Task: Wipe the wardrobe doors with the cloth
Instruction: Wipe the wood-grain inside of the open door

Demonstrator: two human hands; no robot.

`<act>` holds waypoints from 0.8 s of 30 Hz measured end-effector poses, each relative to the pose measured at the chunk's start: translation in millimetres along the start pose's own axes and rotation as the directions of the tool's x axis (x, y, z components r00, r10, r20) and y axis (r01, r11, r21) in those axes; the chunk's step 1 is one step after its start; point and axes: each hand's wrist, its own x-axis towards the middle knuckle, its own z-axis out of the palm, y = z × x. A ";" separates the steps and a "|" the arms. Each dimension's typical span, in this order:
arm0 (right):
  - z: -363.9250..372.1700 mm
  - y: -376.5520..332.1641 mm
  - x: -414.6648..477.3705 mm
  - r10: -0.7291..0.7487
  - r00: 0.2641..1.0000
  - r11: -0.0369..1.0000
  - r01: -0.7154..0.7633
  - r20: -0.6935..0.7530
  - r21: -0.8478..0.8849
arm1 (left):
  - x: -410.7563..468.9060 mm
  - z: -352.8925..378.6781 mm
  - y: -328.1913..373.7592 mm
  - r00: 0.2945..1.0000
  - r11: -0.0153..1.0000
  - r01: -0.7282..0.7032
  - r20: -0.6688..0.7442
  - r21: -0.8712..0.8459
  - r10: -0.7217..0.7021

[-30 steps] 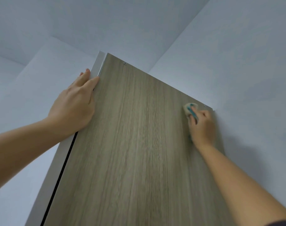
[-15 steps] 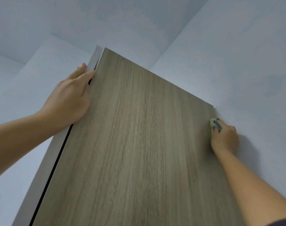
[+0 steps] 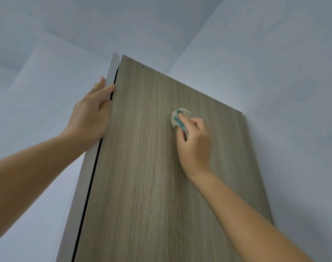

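wardrobe door [image 3: 142,186]: wood grain, seen from below on my feed; pale edge strip [image 3: 112,69] along its left side.
cloth [image 3: 177,118]: small, cream with teal, bunched against the door's upper middle.
right hand [image 3: 195,146]: fingers curled over the cloth, pressing it to the wood.
left hand [image 3: 89,118]: fingers straight along the edge strip; I see nothing held.
wall [image 3: 274,72]: pale, right of the door.

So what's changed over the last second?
The right hand, holding the cloth, swept from the right edge of the door leftward to its upper middle. The left hand stays flat against the left edge; cloth still held against the wood.
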 end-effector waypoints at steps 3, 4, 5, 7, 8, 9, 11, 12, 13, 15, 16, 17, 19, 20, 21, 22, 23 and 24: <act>9.1 -38.3 -8.4 -0.081 0.996 0.995 0.080 0.023 0.051 | 2.7 -4.1 -3.0 0.998 0.992 0.042 0.041 -0.116 -0.037; 10.8 -49.8 -12.3 -0.108 0.993 0.992 0.106 0.039 0.065 | 4.1 -6.3 -4.1 0.998 0.990 0.048 0.054 -0.134 -0.041; 12.4 -60.0 -15.5 -0.137 0.989 0.988 0.132 0.056 0.077 | 5.2 -8.9 -4.9 0.997 0.988 0.048 0.064 -0.145 -0.039; 13.6 -77.2 -22.0 -0.201 0.976 0.976 0.193 0.082 0.097 | 5.8 -13.1 -7.3 0.996 0.986 0.044 0.084 -0.160 -0.030; 14.0 -83.9 -25.1 -0.234 0.968 0.969 0.224 0.090 0.106 | 5.6 -14.4 -8.3 0.995 0.986 0.040 0.096 -0.162 -0.025; 13.1 -89.8 -28.9 -0.270 0.957 0.959 0.257 0.103 0.122 | 4.1 -16.1 -9.0 0.994 0.986 0.039 0.105 -0.163 -0.022; 9.0 -96.5 -38.8 -0.369 0.920 0.922 0.345 0.132 0.176 | -0.7 -17.2 -9.7 0.994 0.983 0.044 0.108 -0.181 -0.024; 5.7 -97.2 -44.4 -0.429 0.892 0.895 0.398 0.144 0.201 | -4.0 -17.4 -9.8 0.994 0.980 0.052 0.108 -0.194 -0.031; 2.1 -95.5 -48.8 -0.486 0.861 0.866 0.451 0.152 0.217 | -7.1 -17.1 -9.0 0.994 0.977 0.057 0.104 -0.203 -0.036; -6.3 -85.8 -53.9 -0.560 0.813 0.822 0.521 0.160 0.230 | -16.4 -15.5 -7.0 0.995 0.975 0.075 0.086 -0.208 -0.058; -9.4 -78.6 -53.7 -0.571 0.805 0.815 0.534 0.160 0.226 | -20.7 -14.4 -6.0 0.995 0.976 0.082 0.076 -0.203 -0.067; -12.6 -69.7 -53.2 -0.570 0.806 0.817 0.536 0.159 0.212 | -26.1 -12.8 -4.5 0.995 0.978 0.084 0.070 -0.189 -0.072; -17.4 -48.9 -51.2 -0.538 0.831 0.841 0.516 0.143 0.162 | -36.9 -10.0 -1.9 0.996 0.988 0.074 0.062 -0.137 -0.066; -19.3 -37.5 -50.5 -0.508 0.851 0.860 0.492 0.132 0.136 | -42.6 -9.2 -1.3 0.996 0.992 0.067 0.061 -0.108 -0.060; -21.7 -25.1 -50.0 -0.470 0.873 0.881 0.458 0.126 0.114 | -48.5 -8.7 -0.8 0.996 0.995 0.062 0.063 -0.081 -0.057; -24.5 -11.9 -49.7 -0.427 0.896 0.904 0.417 0.124 0.098 | -54.9 -7.7 -0.6 0.997 0.997 0.055 0.063 -0.052 -0.051; -27.4 1.2 -49.3 -0.378 0.918 0.925 0.370 0.122 0.083 | -60.7 -7.2 -0.9 0.997 0.999 0.040 0.060 -0.020 -0.039; -31.0 14.9 -48.3 -0.324 0.938 0.946 0.318 0.123 0.066 | -65.9 -7.0 -1.4 0.998 1.000 0.022 0.056 0.015 -0.023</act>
